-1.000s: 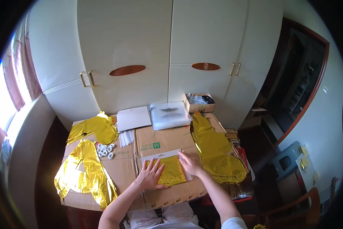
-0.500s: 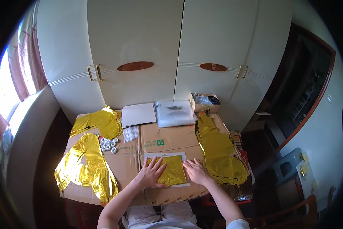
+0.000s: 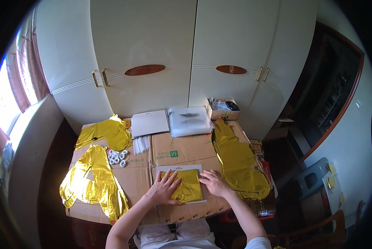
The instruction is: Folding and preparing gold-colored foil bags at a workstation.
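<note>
In front of me a folded gold foil balloon [image 3: 189, 185] lies on a white backing card [image 3: 178, 168] with a hang hole at its far edge. My left hand [image 3: 165, 189] rests flat, fingers spread, over the left part of the foil and card. At the card's right edge is my right hand [image 3: 214, 183], its fingers stretched out and touching the edge. Neither hand grips anything. Unfolded gold foil balloons lie to the left [image 3: 92, 178], at the far left [image 3: 105, 135] and to the right [image 3: 242, 166].
Several small white tape rolls [image 3: 117, 157] lie beside white straws [image 3: 141, 145]. Behind them are a stack of white cards [image 3: 150, 123], clear plastic bags [image 3: 190, 122] and a small carton [image 3: 223, 109]. Flattened cardboard [image 3: 181, 151] covers the table, with a wardrobe [image 3: 148, 45] behind.
My right hand has shifted slightly at the card's right edge, its fingers now more spread. The left hand stays in place on the foil. The view has tilted a little.
</note>
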Tool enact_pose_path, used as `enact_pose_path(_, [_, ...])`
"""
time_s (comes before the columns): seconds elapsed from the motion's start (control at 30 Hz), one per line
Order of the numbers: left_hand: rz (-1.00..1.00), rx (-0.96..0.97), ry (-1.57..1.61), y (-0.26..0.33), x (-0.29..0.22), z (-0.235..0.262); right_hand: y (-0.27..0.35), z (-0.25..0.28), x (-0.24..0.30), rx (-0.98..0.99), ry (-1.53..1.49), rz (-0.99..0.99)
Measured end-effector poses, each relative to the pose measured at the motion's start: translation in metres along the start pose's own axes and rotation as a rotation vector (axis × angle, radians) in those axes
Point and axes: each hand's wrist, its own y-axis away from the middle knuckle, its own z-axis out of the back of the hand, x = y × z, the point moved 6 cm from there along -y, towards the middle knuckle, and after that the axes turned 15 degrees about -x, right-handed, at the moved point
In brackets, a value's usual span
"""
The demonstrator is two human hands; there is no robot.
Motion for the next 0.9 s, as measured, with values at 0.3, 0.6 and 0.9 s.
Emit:
enact_pose_path(0.3, [-0.012,-0.021,0.006,0.0,0.001,-0.001,-0.024,-0.016,-0.042,-0.017,-0.195,-0.303])
enact_pose_path(0.6, [-0.012,-0.024,-0.019,0.002,0.003,-0.008,-0.05,-0.047,-0.062,0.243,-0.245,-0.404])
enact_pose_path(0.9, [0.003,-0.031,0.044,-0.001,0.001,-0.007,-0.04,-0.051,-0.059,0.25,-0.672,-0.956])
